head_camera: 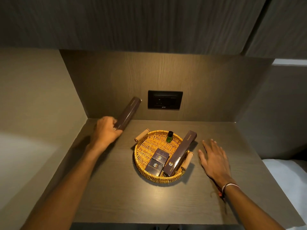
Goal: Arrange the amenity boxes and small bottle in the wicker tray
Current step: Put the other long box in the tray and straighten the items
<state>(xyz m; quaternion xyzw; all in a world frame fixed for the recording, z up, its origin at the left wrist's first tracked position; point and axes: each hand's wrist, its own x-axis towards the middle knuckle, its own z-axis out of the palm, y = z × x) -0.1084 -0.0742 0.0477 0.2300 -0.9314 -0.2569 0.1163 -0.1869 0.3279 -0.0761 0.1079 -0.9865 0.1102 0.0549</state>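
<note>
A round wicker tray (144, 150) with two wooden handles sits mid-table. Inside it stand a small green bottle (169, 136) at the back, two square dark boxes (157, 163) at the front, and a long dark box (181, 153) leaning over the right rim. My left hand (106, 130) is shut on the lower end of a second long dark box (128, 112), held tilted up and left of the tray near the back wall. Spread flat, my right hand (214, 160) hovers over the table right of the tray and holds nothing.
A black socket plate (165, 100) is set in the back wall above the tray. Side walls close in the dark wooden table (116, 196) at left and right. White bedding (285, 176) lies at the far right.
</note>
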